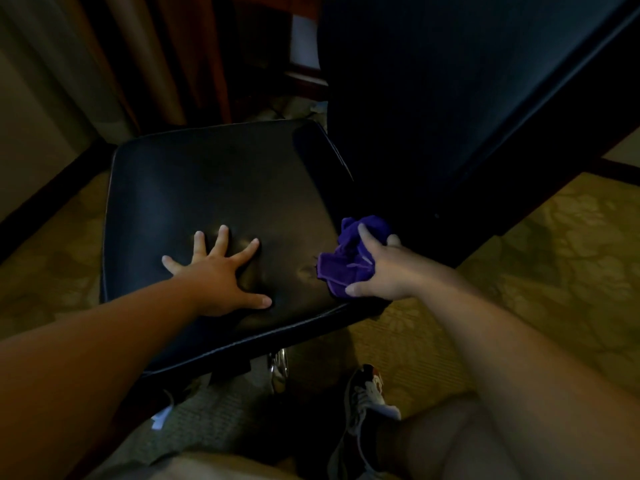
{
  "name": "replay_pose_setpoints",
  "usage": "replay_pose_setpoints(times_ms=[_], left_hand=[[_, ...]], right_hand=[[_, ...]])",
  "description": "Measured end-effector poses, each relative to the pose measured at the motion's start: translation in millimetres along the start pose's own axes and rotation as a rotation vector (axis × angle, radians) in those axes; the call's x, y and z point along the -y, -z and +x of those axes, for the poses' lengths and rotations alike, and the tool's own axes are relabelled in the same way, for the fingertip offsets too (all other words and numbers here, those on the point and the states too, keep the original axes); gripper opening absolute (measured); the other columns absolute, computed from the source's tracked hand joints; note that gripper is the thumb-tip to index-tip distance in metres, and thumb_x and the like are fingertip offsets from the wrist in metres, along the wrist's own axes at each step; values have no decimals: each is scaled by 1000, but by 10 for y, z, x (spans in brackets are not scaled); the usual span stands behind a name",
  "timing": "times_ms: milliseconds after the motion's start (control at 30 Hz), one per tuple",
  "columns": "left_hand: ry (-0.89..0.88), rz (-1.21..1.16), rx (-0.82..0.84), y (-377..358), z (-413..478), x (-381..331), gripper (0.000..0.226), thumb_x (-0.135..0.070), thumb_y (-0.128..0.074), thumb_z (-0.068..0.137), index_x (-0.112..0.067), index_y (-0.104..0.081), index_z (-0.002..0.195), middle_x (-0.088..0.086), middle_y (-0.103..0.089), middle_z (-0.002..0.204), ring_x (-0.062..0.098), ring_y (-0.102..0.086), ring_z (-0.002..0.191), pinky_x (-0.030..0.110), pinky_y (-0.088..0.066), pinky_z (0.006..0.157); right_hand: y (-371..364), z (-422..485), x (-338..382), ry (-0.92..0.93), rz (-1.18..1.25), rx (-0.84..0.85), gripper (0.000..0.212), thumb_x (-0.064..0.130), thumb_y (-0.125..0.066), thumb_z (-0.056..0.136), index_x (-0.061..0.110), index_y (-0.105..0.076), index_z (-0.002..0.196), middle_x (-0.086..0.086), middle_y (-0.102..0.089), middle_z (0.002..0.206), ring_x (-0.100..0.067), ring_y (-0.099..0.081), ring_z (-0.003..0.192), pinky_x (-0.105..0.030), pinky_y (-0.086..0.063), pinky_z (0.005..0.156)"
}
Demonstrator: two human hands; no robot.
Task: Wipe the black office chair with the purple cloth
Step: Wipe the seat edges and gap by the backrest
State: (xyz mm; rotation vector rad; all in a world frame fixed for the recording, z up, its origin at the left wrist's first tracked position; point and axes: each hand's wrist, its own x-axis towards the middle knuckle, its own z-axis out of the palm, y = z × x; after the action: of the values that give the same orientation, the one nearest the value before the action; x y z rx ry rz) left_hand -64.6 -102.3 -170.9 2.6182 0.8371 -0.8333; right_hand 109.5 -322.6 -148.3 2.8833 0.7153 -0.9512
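The right hand [384,271] has a closed grip on the bunched purple cloth [349,261], pressing the black office chair [214,188] seat at 3 o'clock. The left hand [218,271] lies flat, fingers spread, holding nothing. Wiping seems underway; the backrest [450,98] is probably still to do.

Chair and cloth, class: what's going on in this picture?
A person is cleaning a black chair. The left hand is spread flat on the seat, bracing it. The right hand grips a bunched purple cloth at the seat's corner beside the backrest. A shoe shows on the carpet below.
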Motion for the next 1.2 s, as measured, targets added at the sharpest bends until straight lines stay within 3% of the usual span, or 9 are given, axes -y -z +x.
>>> replay_pose_setpoints(times_ms=[133,300,533,633,767,900,1000,1100,1200], left_hand=[[5,-1,-7,-32,7,-9,112,-87,-57,63,-60,15,145,-3,32,159,37,29,144,79,2,104],[5,-5,-15,-68,7,-3,113,-89,-55,62,-60,18,145,-3,33,158,37,31,143,80,3,104],[-16,-80,31,-112,20,-5,113,-89,-53,64,-60,23,143,-3,42,154,36,40,138,76,13,102],[-22,-83,50,-89,22,9,114,-89,-53,64,-59,24,143,-3,44,153,36,41,138,76,14,102],[-23,-72,63,-88,28,45,115,-89,-53,64,-59,26,142,-3,45,152,35,42,137,76,15,102],[-21,-68,57,-88,30,52,116,-88,-54,65,-58,27,142,-2,45,152,36,41,138,75,14,103],[-29,-82,62,-82,24,43,115,-88,-54,66,-58,26,143,-3,45,152,36,41,138,75,14,103],[-32,-98,70,-93,18,40,115,-88,-54,65,-58,26,142,-3,45,152,35,41,137,75,14,103],[-34,-110,73,-107,25,16,115,-89,-52,64,-58,27,142,-3,46,151,35,42,137,74,15,102]], right_hand=[[-305,-22,232,58,-23,-302,60,60,-57,91,39,-31,140,-7,-40,138,-29,-56,112,-39,-50,79],[-454,-124,183,153,99,-383,28,43,-53,98,41,-41,123,0,-49,116,-21,-59,94,-33,-47,72],[-433,-177,-222,-67,278,-380,35,42,-48,101,33,-36,133,-5,-53,107,-19,-50,71,-29,-34,53],[-549,-270,4,-145,182,-377,41,47,-46,100,30,-31,134,-6,-56,100,-19,-55,72,-30,-41,54],[-735,-497,335,-32,84,-307,45,52,-46,96,28,-27,130,-5,-61,91,-22,-63,74,-36,-55,62],[-720,-578,518,71,47,-280,40,51,-48,97,25,-33,124,-2,-63,89,-20,-58,65,-28,-41,48],[-622,-448,362,-1,217,-335,43,52,-52,94,29,-35,126,4,-59,87,-19,-61,73,-35,-54,65],[-427,-267,137,-175,436,-360,54,51,-51,97,36,-29,144,1,-59,99,-22,-55,80,-35,-46,69],[-282,-158,-13,-150,444,-378,40,48,-47,100,37,-40,138,1,-60,96,-22,-52,77,-34,-41,69]])
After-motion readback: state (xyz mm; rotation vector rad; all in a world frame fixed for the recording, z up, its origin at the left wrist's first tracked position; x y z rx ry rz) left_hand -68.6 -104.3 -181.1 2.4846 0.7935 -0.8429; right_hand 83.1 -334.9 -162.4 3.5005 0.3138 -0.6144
